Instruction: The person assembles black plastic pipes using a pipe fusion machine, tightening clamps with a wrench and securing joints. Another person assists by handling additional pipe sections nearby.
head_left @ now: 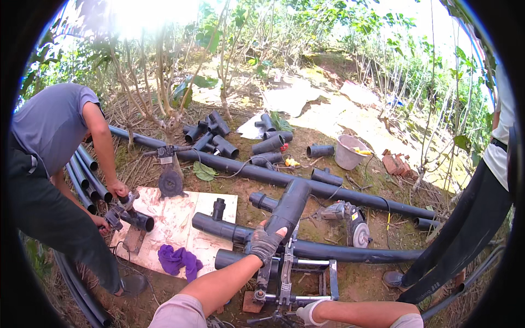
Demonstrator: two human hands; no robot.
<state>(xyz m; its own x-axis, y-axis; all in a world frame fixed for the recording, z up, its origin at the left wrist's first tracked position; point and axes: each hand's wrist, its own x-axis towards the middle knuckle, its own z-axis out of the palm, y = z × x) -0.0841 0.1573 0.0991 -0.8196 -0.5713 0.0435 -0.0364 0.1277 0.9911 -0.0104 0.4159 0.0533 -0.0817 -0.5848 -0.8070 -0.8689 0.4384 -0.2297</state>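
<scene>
My left hand (265,243), in a grey fingerless glove, is closed on the near end of a black plastic pipe tee (291,205). Beneath and beside it stands a metal pipe clamp frame (286,273) with shiny rods. My right hand (310,313), also gloved, is at the near side of that frame, by its lower handles; its fingers are hidden. A long black pipe (355,253) runs off to the right from the frame. Left of my left hand lies another black pipe with an upright branch (219,210).
At left a person (60,126) bends over a short pipe (143,221) with a tool. A pale board (208,202) bears a purple cloth (179,259) and a round heating plate (170,183). An angle grinder (356,229), bucket (347,152) and several fittings lie beyond. Another person (465,213) stands right.
</scene>
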